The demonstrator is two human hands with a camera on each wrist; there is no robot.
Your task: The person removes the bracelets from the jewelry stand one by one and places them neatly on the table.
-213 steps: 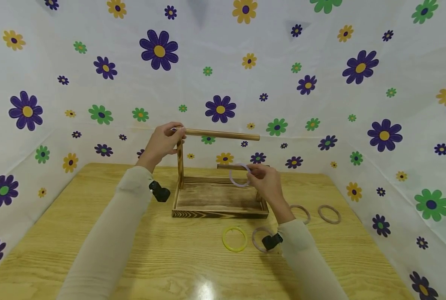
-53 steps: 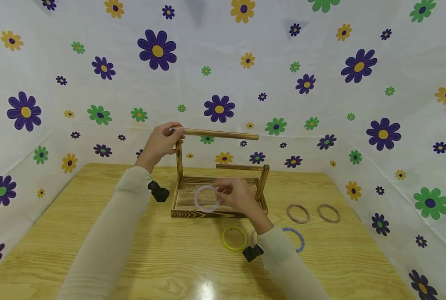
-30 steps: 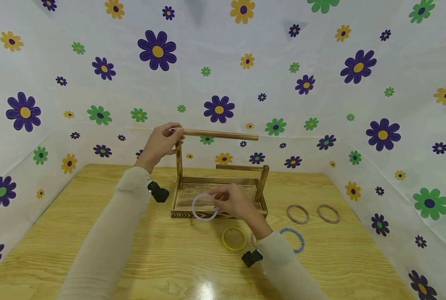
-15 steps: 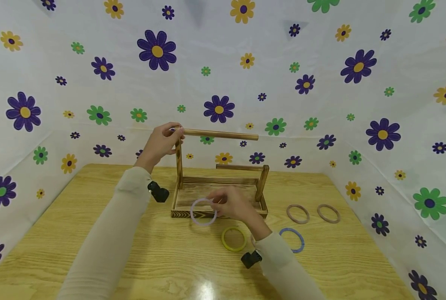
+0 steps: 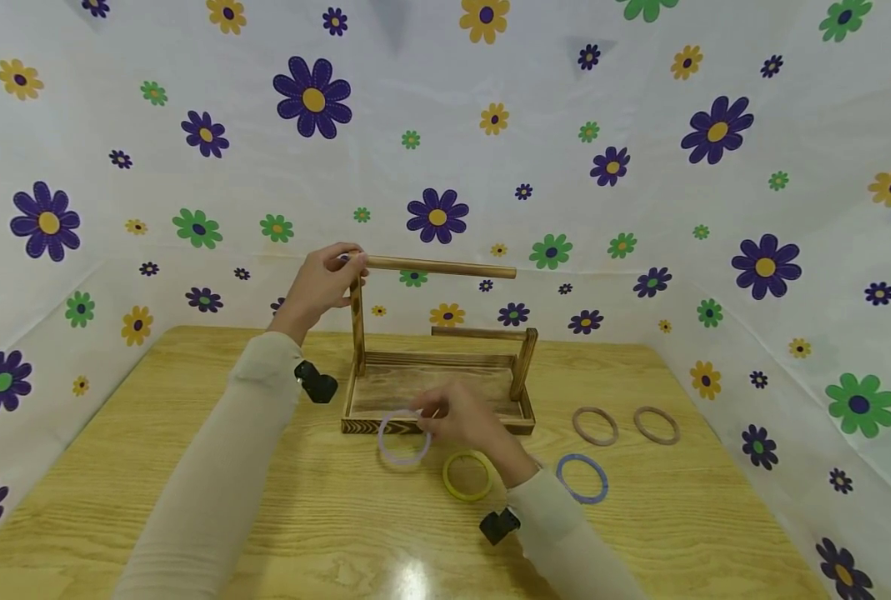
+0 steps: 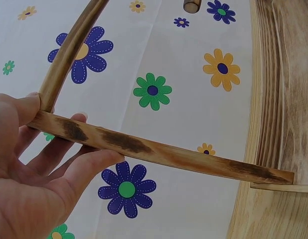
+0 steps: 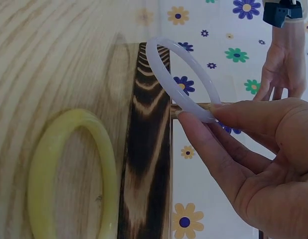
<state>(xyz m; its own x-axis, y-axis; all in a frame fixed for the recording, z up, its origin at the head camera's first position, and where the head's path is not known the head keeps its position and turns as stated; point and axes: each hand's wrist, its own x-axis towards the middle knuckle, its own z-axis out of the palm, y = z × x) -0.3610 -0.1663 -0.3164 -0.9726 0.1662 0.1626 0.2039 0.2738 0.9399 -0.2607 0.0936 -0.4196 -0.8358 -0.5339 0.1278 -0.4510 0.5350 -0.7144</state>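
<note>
Near the middle of the frame the right hand point(image 5: 466, 421) pinches a pale ring point(image 5: 403, 437) just in front of the wooden stand point(image 5: 437, 392) on the counter point(image 5: 190, 533), while the left hand point(image 5: 323, 283) grips the stand's top rod point(image 5: 445, 267).

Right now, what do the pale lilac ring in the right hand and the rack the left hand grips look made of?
Pale lilac ring, pinched by the right hand: probably plastic or resin; smooth, glossy, slightly translucent, seamless. Could be glass or stone; the look leaves it open.
Brown rack, held at its top dowel by the left hand: wood, scorched or dark-stained finish; visible grain with dark burn patches.
</note>
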